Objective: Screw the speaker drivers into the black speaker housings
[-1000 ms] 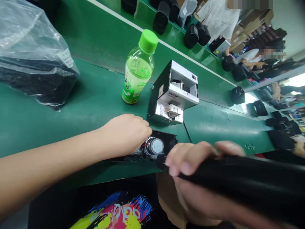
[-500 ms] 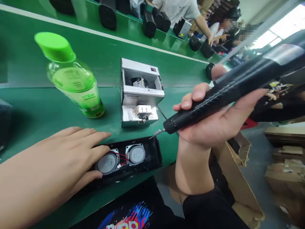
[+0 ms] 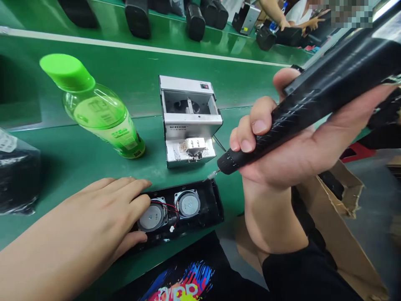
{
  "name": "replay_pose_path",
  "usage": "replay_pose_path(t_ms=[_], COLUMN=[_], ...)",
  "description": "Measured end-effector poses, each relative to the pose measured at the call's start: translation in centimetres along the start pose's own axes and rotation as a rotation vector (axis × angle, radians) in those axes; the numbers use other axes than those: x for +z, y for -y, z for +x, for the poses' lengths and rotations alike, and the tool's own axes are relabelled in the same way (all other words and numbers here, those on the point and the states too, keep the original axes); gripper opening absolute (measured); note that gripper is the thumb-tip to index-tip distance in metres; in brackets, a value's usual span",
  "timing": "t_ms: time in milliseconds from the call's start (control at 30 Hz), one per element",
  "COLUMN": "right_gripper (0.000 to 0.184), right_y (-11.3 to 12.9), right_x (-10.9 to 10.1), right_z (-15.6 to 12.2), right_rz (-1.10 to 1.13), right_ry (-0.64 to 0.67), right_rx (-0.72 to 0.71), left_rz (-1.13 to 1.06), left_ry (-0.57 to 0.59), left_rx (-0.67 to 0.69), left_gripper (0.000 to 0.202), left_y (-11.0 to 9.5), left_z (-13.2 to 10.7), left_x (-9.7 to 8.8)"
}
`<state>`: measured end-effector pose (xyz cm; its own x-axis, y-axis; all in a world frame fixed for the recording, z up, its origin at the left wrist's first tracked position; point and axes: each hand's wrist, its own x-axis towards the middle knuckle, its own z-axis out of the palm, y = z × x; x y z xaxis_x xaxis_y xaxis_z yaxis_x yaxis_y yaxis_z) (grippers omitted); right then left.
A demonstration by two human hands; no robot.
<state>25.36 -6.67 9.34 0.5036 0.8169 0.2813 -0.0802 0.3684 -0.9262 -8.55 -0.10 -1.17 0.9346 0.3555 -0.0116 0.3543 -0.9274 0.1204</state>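
My right hand [image 3: 282, 146] is wrapped round a black electric screwdriver [image 3: 300, 108], its bit angled down to the left. The bit's tip is at the far rim of a black speaker housing [image 3: 209, 213], near its right end; whether it touches a screw is too small to tell. Across the housing's left part lies my left hand [image 3: 115, 213], fingers at the far side and thumb at the near side, gripping it. Inside the housing are two round speakers, one on the right [image 3: 189, 204] and one [image 3: 152, 217] partly under my fingers, with red and black wires and a white connector [image 3: 171, 228].
A silver screw feeder [image 3: 192, 121] stands behind the housing. Left of it is a green-capped bottle [image 3: 106, 113], and a plastic-wrapped black item [image 3: 17, 175] sits at far left. Black housings [image 3: 138, 19] line the back, near another person's hand [image 3: 284, 24]. An open carton [image 3: 347, 234] is at right.
The view has shifted a little, so things on the bench appear slightly moved. Both hands keep their holds, and the bit stays by the housing's far rim. The white connector has swung toward the near side.
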Motion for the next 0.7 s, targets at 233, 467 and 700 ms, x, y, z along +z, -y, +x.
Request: replay_pose_path(t_ms=[233, 467, 700], right_gripper=[0.082, 0.083, 0.087], right_y=[0.7, 0.4, -3.3], right_x=[0.8, 5.0, 4.4], right_z=[1.2, 0.8, 1.4], right_rz=[-0.026, -0.053, -0.087], right_ry=[0.078, 0.031, 0.227], right_rx=[-0.116, -0.146, -0.287], left_rz=[0.048, -0.116, -0.311], left_ry=[-0.066, -0.077, -0.028], left_rx=[-0.043, -0.056, -0.140], left_gripper=[0.027, 0.034, 0.039], left_y=[-0.6, -0.5, -1.0], left_z=[-0.9, -0.1, 0.3], left_x=[1.4, 1.4, 1.0])
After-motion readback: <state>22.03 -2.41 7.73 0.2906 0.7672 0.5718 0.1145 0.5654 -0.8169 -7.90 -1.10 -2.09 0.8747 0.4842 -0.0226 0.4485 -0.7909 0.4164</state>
